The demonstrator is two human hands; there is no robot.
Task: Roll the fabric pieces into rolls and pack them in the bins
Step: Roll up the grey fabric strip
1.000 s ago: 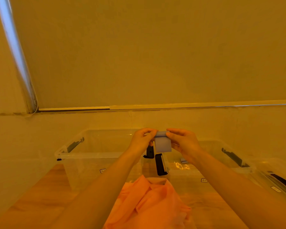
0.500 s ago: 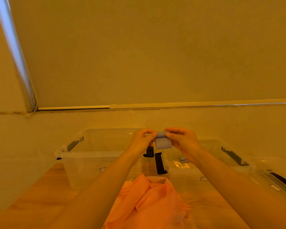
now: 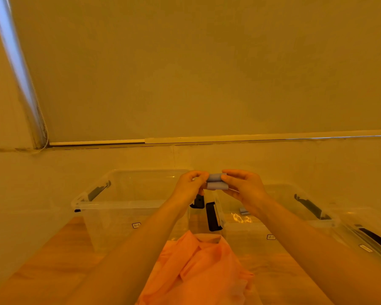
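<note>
A small grey-blue fabric piece [image 3: 215, 182], mostly rolled, is held in the air above the gap between two clear plastic bins. My left hand [image 3: 190, 187] pinches its left end and my right hand [image 3: 243, 188] pinches its right end. Only a short flap hangs below the roll. The left bin [image 3: 119, 204] looks empty. The right bin [image 3: 317, 219] holds a small grey piece [image 3: 243, 210] on its floor. A crumpled orange fabric heap [image 3: 198, 271] lies on the wooden table in front of me.
Both bins have black latch handles [image 3: 212, 216]. Part of a further clear container with a dark rim [image 3: 376, 241] shows at the far right. A pale wall and a window blind with a bead cord [image 3: 41, 119] stand behind the table [image 3: 53, 260].
The hanging flap of the grey-blue piece has grown shorter as the roll between my fingers thickened. Both hands stayed in about the same place.
</note>
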